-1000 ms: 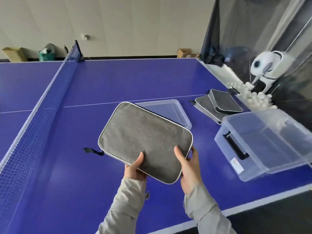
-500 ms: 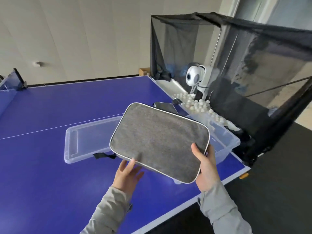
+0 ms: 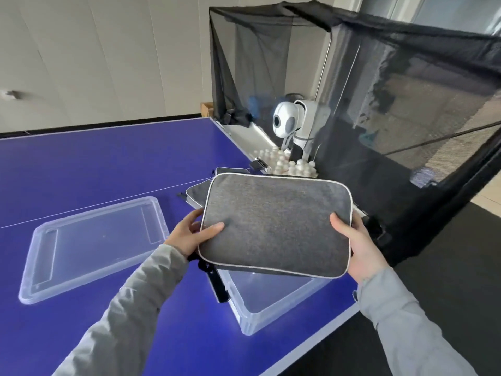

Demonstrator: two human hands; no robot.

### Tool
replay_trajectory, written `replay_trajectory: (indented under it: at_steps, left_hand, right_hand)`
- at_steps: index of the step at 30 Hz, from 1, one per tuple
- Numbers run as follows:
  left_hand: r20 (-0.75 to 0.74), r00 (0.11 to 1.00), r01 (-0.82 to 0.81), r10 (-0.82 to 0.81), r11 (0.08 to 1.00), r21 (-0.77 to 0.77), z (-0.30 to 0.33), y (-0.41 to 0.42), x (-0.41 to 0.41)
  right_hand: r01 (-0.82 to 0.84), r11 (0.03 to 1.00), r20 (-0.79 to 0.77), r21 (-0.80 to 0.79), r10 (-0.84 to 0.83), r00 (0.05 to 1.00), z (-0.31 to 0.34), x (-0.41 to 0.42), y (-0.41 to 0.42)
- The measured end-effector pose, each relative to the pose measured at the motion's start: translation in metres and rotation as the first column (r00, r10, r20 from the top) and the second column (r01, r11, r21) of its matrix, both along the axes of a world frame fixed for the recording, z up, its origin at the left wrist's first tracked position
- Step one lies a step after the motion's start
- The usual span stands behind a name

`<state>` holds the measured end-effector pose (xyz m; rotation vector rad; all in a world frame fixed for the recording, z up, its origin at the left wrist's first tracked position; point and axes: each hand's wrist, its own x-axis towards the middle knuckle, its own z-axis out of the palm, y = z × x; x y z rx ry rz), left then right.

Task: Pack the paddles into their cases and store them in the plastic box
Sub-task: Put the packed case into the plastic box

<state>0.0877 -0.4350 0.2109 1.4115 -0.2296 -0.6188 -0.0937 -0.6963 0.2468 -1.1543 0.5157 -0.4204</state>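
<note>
Two hands hold one grey fabric paddle case (image 3: 276, 223) flat over the open clear plastic box (image 3: 271, 302), which sits at the near right corner of the blue table (image 3: 95, 169). Left hand (image 3: 189, 234): thumb on the top face, fingers curled under the left short edge, pinching it. Right hand (image 3: 357, 245): thumb on top near the right short edge, fingers wrapped beneath. Black zipper pull strap (image 3: 217, 283) hangs from the case's near left corner, down beside the box wall. Case reads as a padded textile shell with pale piping; judged light, semi-stiff from whatever it holds, not fragile, its woven face unlikely to slip. Best taken by the two short edges, as here, so that it stays level while it is lowered; the dangling strap could catch on the box rim. Box interior visible below the case appears bare. Left of the box, apart from it, lies the clear lid (image 3: 92, 245), flat on the table. Beyond the held case, two more grey cases (image 3: 198, 192) lie overlapped on the table, mostly hidden. Farther back, white balls (image 3: 287, 164) are heaped at the table end before a white ball machine (image 3: 295, 123) inside a black catch net (image 3: 379, 104)
</note>
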Motion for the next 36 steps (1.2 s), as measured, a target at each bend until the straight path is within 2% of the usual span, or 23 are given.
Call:
replay_trajectory:
  at_steps: [7,11,15,19,21,28,32,36]
  left_hand:
    - [-0.082,0.982,-0.169,0.170,0.985,0.019,-0.036,-0.066,0.006]
    - [-0.171,0.956,-0.235,0.239,0.971,0.041,-0.056,-0.088,-0.001]
    - [-0.199,0.931,-0.286,0.305,0.951,0.118,-0.072,-0.104,-0.011]
    - [-0.173,0.895,-0.375,0.410,0.904,0.205,-0.091,-0.118,-0.029]
    - [-0.137,0.876,-0.411,0.463,0.863,0.293,-0.099,-0.121,-0.036]
    - [-0.017,0.862,-0.394,0.506,0.692,0.605,-0.126,-0.135,-0.032]
    - [-0.047,0.818,-0.406,0.573,0.634,0.658,-0.141,-0.149,-0.037]
    - [-0.153,0.811,-0.288,0.565,0.613,0.736,-0.151,-0.154,-0.036]
  right_hand:
    - [-0.082,0.991,-0.194,-0.109,0.060,0.979,-0.003,0.048,-0.078]
    - [-0.168,0.981,-0.349,-0.101,0.123,0.929,-0.016,0.069,-0.114]
    - [-0.264,0.954,-0.476,-0.141,0.168,0.863,-0.042,0.094,-0.136]
    - [-0.288,0.931,-0.498,-0.224,0.145,0.855,-0.080,0.114,-0.149]
    - [-0.317,0.930,-0.503,-0.187,0.186,0.844,-0.098,0.120,-0.155]
    - [-0.503,0.852,-0.594,-0.146,0.331,0.733,-0.147,0.141,-0.169]
    - [-0.645,0.742,-0.685,-0.181,0.376,0.624,-0.168,0.154,-0.173]
    - [-0.718,0.655,-0.766,-0.234,0.331,0.551,-0.189,0.159,-0.168]
